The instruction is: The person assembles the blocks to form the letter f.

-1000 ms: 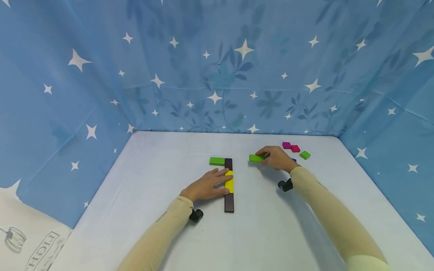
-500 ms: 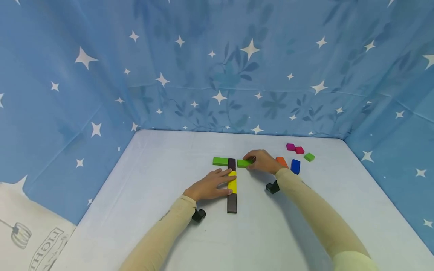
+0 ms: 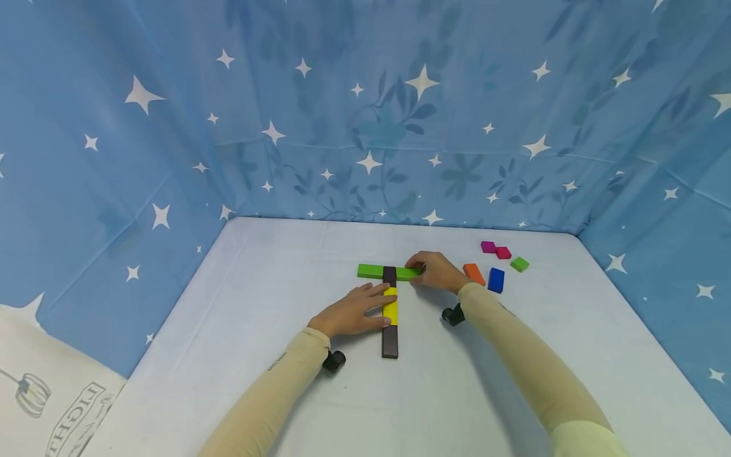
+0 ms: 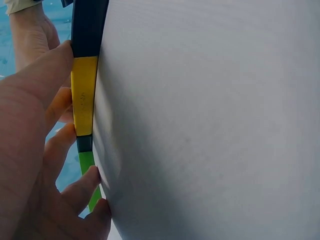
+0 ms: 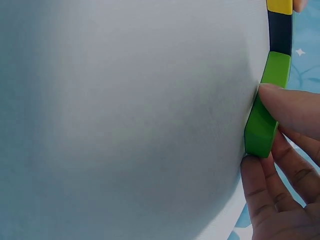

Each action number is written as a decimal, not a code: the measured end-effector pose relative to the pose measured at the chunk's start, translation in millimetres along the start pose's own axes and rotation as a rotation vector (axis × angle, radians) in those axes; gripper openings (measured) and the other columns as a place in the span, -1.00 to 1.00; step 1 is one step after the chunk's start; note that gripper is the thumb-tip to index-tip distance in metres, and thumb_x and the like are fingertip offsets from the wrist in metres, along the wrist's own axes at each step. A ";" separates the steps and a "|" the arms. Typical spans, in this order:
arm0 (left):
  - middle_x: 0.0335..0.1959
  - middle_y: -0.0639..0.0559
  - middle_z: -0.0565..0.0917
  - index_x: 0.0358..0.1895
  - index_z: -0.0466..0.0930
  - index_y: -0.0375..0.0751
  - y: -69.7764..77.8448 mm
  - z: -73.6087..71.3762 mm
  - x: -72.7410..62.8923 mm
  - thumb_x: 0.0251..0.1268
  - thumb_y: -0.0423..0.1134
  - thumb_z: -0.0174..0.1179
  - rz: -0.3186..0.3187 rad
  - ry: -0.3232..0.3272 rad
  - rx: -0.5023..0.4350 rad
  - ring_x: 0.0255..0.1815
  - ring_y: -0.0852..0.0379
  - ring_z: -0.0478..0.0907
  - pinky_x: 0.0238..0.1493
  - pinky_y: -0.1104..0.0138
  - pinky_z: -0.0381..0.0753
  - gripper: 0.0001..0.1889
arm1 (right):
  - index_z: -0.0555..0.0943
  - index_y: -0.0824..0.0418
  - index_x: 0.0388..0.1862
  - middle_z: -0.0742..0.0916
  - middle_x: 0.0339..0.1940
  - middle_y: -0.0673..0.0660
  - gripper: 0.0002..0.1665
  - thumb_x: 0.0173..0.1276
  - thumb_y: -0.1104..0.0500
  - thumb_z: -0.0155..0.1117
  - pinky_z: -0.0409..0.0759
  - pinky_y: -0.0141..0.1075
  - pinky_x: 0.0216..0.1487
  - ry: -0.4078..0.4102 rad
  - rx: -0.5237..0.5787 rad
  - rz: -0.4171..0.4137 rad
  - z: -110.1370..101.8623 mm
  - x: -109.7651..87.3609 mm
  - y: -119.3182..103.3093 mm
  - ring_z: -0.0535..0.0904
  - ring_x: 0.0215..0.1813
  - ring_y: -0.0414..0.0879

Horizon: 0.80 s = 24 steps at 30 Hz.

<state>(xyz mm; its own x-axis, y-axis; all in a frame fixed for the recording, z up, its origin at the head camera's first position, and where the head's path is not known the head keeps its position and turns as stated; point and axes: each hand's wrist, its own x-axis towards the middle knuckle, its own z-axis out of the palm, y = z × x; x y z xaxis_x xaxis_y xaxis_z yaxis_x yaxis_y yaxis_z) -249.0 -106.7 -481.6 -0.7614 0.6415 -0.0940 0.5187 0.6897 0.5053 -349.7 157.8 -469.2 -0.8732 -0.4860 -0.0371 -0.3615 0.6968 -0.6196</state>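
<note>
A long dark brown bar (image 3: 389,339) lies lengthwise on the white table (image 3: 274,298), with a yellow block (image 3: 391,307) on its middle. My left hand (image 3: 374,306) lies flat beside it, straight fingers touching the yellow block (image 4: 84,95). One green block (image 3: 371,271) sits against the bar's far end on the left. My right hand (image 3: 421,270) pinches a second green block (image 3: 407,273) at the bar's right side. In the right wrist view the thumb and fingers (image 5: 292,107) pinch that green block (image 5: 265,112), whose far end meets the dark bar (image 5: 280,32).
An orange block (image 3: 474,273), a blue block (image 3: 496,280), a magenta block (image 3: 488,247), a red block (image 3: 503,252) and a small green block (image 3: 520,264) lie at the back right. Blue star-patterned cloth (image 3: 365,114) walls the table on three sides.
My right hand carried the second green block leftward from the loose pile to the right side of the dark bar's far end. My left hand stayed on the yellow block.
</note>
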 end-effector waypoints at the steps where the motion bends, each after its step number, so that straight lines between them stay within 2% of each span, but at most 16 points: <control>1: 0.76 0.11 0.10 0.67 0.35 0.14 -0.1 0.1 -0.1 0.65 0.14 0.17 0.002 0.001 0.000 0.75 -0.22 -0.03 0.68 -0.10 0.05 -0.36 | 0.74 0.35 0.17 0.77 0.02 0.19 -0.59 0.34 0.33 0.55 0.62 0.06 0.33 0.001 0.001 0.005 0.1 -0.1 0.0 0.63 0.06 0.11; 11: 0.76 0.11 0.10 0.67 0.35 0.14 0.9 -0.5 -0.1 0.66 0.13 0.16 -0.001 -0.003 0.001 0.75 -0.22 -0.04 0.67 -0.11 0.05 -0.37 | 0.71 0.35 0.25 0.76 0.08 0.20 -0.52 0.37 0.28 0.56 0.61 0.07 0.35 -0.011 -0.004 0.018 -0.7 -2.7 -1.7 0.64 0.10 0.11; 17: 0.76 0.12 0.09 0.68 0.34 0.15 1.6 0.6 0.8 0.66 0.14 0.16 -0.004 -0.014 0.006 0.75 -0.21 -0.05 0.67 -0.12 0.06 -0.37 | 0.68 0.37 0.31 0.77 0.15 0.24 -0.46 0.39 0.24 0.54 0.63 0.07 0.33 0.010 0.018 -0.017 -6.1 -10.0 3.1 0.65 0.15 0.15; 24: 0.76 0.12 0.09 0.68 0.33 0.13 0.1 -0.9 1.0 0.65 0.15 0.17 0.002 -0.012 0.003 0.75 -0.20 -0.04 0.66 -0.13 0.09 -0.35 | 0.62 0.29 0.43 0.69 0.35 0.27 -0.40 0.47 0.17 0.46 0.58 0.16 0.38 0.048 0.052 0.059 -24.3 -24.7 5.7 0.56 0.35 0.25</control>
<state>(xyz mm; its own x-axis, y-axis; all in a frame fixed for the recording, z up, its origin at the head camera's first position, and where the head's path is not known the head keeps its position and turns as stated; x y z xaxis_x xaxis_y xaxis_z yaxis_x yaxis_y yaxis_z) -250.0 -106.3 -480.8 -0.7560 0.6464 -0.1032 0.5211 0.6898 0.5026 -338.2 186.6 -452.7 -0.9076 -0.4180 -0.0379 -0.2923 0.6944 -0.6576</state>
